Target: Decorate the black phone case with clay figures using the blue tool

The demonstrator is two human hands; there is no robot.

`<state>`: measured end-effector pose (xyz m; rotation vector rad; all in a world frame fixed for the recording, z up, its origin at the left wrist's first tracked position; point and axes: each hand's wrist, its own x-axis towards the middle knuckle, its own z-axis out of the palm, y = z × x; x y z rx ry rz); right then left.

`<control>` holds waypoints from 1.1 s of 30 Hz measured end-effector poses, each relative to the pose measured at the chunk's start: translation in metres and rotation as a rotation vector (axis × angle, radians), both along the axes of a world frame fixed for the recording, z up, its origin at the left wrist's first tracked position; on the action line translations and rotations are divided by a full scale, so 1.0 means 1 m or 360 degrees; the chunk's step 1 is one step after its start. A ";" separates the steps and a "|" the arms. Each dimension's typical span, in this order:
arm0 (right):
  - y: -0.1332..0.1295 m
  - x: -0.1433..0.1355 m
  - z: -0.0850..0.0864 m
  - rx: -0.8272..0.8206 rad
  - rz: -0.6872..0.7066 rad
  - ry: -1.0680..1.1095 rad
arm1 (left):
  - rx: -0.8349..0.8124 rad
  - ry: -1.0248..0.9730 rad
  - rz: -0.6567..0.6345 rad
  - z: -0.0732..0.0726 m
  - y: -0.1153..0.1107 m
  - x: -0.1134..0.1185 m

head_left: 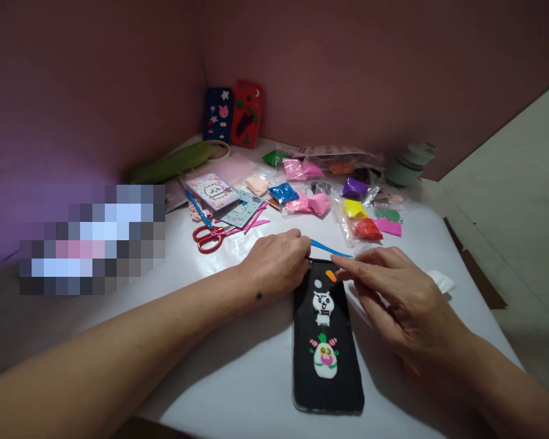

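A black phone case (328,391) lies flat on the white table, bearing a white cat-like figure (322,306), a white round figure with green and pink parts (324,360), a small pale dot (318,284) and an orange piece (331,276). My left hand (281,259) is closed around a thin blue tool (330,247) at the case's top left corner. Beside the upper right edge, my right hand (388,292) has its index finger stretched out near the orange piece and the tool's tip; its other fingers are bent.
Red scissors (209,239), picture cards (213,192) and bagged coloured clay (318,203) lie behind my hands. Two decorated cases, blue (218,116) and red (248,114), lean on the wall. A grey bottle (410,164) stands at the back right, and white tissue (441,281) lies beyond my right hand.
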<state>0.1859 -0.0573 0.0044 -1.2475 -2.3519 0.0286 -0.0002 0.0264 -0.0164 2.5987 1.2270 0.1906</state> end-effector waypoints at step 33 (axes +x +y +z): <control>-0.098 0.055 -0.050 0.0292 -0.0317 -0.0545 | -0.0050 -0.0234 0.0084 0.001 0.000 -0.014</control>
